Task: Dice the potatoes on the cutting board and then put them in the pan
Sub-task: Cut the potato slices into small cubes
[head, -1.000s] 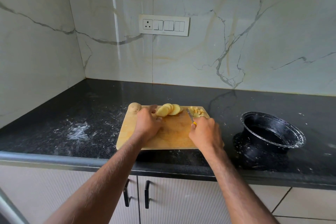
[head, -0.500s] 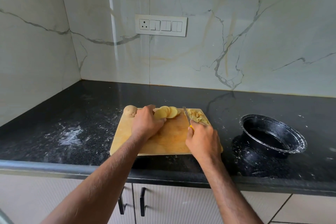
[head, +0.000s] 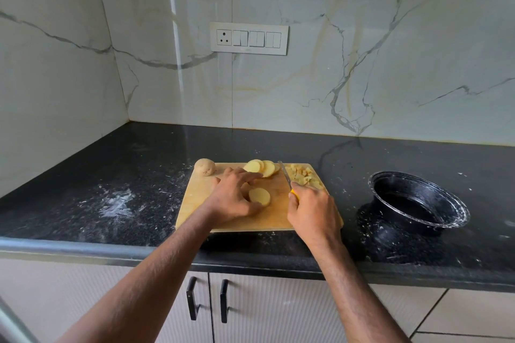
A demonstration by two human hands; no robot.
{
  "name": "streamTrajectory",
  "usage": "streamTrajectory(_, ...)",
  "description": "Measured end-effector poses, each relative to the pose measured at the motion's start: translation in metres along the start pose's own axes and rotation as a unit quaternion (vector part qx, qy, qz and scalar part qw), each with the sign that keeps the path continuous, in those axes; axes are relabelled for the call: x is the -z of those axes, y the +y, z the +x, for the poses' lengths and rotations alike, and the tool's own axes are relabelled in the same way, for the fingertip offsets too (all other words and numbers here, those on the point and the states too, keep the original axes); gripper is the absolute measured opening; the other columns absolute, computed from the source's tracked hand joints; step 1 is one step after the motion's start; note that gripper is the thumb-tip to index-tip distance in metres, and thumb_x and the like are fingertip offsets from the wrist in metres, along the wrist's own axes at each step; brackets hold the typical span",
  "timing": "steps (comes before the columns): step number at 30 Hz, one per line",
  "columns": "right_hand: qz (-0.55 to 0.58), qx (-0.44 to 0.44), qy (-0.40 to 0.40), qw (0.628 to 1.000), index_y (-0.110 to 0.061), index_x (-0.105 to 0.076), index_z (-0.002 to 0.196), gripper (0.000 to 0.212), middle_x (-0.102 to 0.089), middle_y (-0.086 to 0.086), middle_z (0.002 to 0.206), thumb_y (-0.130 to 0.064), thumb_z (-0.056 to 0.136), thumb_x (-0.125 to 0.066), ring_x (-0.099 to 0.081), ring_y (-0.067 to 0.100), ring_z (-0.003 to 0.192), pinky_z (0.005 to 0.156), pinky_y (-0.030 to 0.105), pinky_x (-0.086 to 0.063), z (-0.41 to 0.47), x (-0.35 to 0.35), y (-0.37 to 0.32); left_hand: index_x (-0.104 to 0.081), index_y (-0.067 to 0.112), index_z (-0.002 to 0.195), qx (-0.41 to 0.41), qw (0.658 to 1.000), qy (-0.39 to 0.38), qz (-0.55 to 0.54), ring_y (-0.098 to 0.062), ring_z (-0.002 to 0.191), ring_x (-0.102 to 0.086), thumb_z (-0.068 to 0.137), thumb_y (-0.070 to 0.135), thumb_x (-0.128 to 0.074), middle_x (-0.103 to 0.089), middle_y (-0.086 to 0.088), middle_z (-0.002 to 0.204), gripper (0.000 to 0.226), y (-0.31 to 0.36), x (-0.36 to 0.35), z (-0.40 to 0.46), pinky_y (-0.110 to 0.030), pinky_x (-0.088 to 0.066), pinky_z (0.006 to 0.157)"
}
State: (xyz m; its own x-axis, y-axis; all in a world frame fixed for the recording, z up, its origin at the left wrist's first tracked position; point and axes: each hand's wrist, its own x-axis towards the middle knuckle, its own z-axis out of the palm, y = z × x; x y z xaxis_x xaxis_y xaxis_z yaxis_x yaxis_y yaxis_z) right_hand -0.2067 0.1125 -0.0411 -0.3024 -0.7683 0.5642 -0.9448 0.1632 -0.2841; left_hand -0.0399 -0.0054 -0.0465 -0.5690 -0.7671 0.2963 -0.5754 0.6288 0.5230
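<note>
On the cutting board [head: 200,200], the left hand [head: 234,198] pinches one potato slice [head: 259,195]; the right hand [head: 312,209] grips the knife [head: 285,175]. Fingertips lie near the blade's path, so a slipping slice risks a cut. The pan [head: 446,203] waits right.

My cutting board [head: 239,220] is matt wood; the worktop [head: 111,175] polished speckled black stone; the pan [head: 418,200] glossy black.
</note>
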Motion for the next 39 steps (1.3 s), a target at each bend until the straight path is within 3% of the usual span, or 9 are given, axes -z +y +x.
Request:
streamTrajectory(4,-0.015,0.024,-0.005,1.000,-0.018,-0.065,0.132,0.038,-0.076,-0.001,0.099,-0.029,0.096,-0.060,-0.070,0.017,0.082,0.069,0.030,-0.054,-0.010,0.003,-0.004,-0.074,0.034,0.107,0.004,1.000,0.009,0.018,-0.014,0.105,-0.051,0.060,0.063,-0.066,-0.061,0.011,0.109,0.056,0.000,-0.002,0.002,-0.048,-0.041,0.098)
streamTrajectory(7,-0.010,0.033,-0.020,0.999,-0.018,-0.063,0.134,0.038,-0.075,-0.002,0.109,-0.029,0.098,-0.058,-0.070,0.016,0.091,0.077,0.029,-0.053,-0.019,0.007,-0.009,-0.076,0.037,0.095,-0.001,1.000,0.028,0.001,-0.010,0.090,-0.057,0.058,0.066,-0.067,-0.064,0.018,0.094,0.047,-0.002,-0.005,0.004,-0.048,-0.048,0.089)
streamTrajectory(13,0.026,0.038,-0.054,0.998,-0.021,-0.071,0.119,0.025,-0.075,-0.004,0.097,-0.029,0.098,-0.059,-0.068,0.013,0.085,0.075,0.025,-0.053,-0.019,0.011,-0.018,-0.076,0.031,0.097,0.009,0.999,0.042,0.001,-0.007,0.088,-0.059,0.057,0.070,-0.067,-0.066,0.018,0.094,0.057,-0.003,-0.007,0.005,-0.044,-0.050,0.087)
streamTrajectory(18,0.047,0.016,-0.057,0.997,-0.021,-0.070,0.122,0.027,-0.074,-0.003,0.102,-0.030,0.098,-0.061,-0.068,0.013,0.089,0.073,0.024,-0.056,-0.017,0.010,-0.021,-0.056,0.027,0.070,0.042,0.997,0.072,-0.005,-0.008,0.067,-0.051,0.048,0.080,-0.076,-0.056,0.012,0.071,0.061,0.004,-0.005,0.002,-0.033,-0.043,0.063)
streamTrajectory(24,0.064,0.005,-0.059,0.996,-0.020,-0.071,0.122,0.027,-0.075,-0.003,0.101,-0.028,0.097,-0.062,-0.068,0.012,0.087,0.073,0.022,-0.056,-0.017,0.009,-0.020,-0.072,0.028,0.108,-0.018,1.000,0.019,-0.003,-0.013,0.091,-0.058,0.059,0.064,-0.062,-0.063,0.010,0.102,0.061,-0.007,-0.002,0.003,-0.045,-0.050,0.089)
streamTrajectory(26,0.065,0.003,-0.054,0.996,-0.020,-0.069,0.126,0.031,-0.075,-0.002,0.104,-0.028,0.097,-0.062,-0.069,0.012,0.089,0.076,0.023,-0.056,-0.018,0.009,-0.021,-0.076,0.025,0.105,-0.003,0.999,0.033,-0.008,-0.011,0.091,-0.060,0.061,0.062,-0.066,-0.066,0.010,0.103,0.058,-0.007,-0.003,0.004,-0.040,-0.052,0.088)
streamTrajectory(30,0.072,-0.001,-0.046,0.996,-0.017,-0.061,0.136,0.039,-0.073,0.000,0.117,-0.027,0.098,-0.061,-0.069,0.013,0.101,0.083,0.023,-0.055,-0.021,0.010,-0.020,-0.072,0.023,0.083,0.017,0.997,0.076,0.000,-0.004,0.070,-0.056,0.063,0.058,-0.084,-0.063,0.013,0.079,0.042,-0.002,-0.004,0.004,-0.027,-0.047,0.066)
streamTrajectory(36,0.074,0.004,-0.049,0.996,-0.018,-0.065,0.132,0.036,-0.074,-0.001,0.111,-0.025,0.097,-0.061,-0.069,0.013,0.096,0.083,0.024,-0.055,-0.027,0.012,-0.026,-0.075,0.031,0.110,0.010,0.999,0.044,0.022,-0.011,0.096,-0.061,0.061,0.068,-0.058,-0.067,0.014,0.108,0.064,-0.002,-0.006,0.003,-0.043,-0.051,0.089)
streamTrajectory(39,0.073,0.006,-0.056,0.996,-0.018,-0.064,0.132,0.036,-0.074,-0.002,0.111,-0.025,0.098,-0.061,-0.069,0.013,0.097,0.084,0.024,-0.055,-0.028,0.011,-0.029,-0.077,0.026,0.108,0.017,0.998,0.049,0.021,-0.011,0.094,-0.061,0.060,0.070,-0.058,-0.068,0.013,0.108,0.068,-0.004,-0.008,0.005,-0.043,-0.052,0.087)
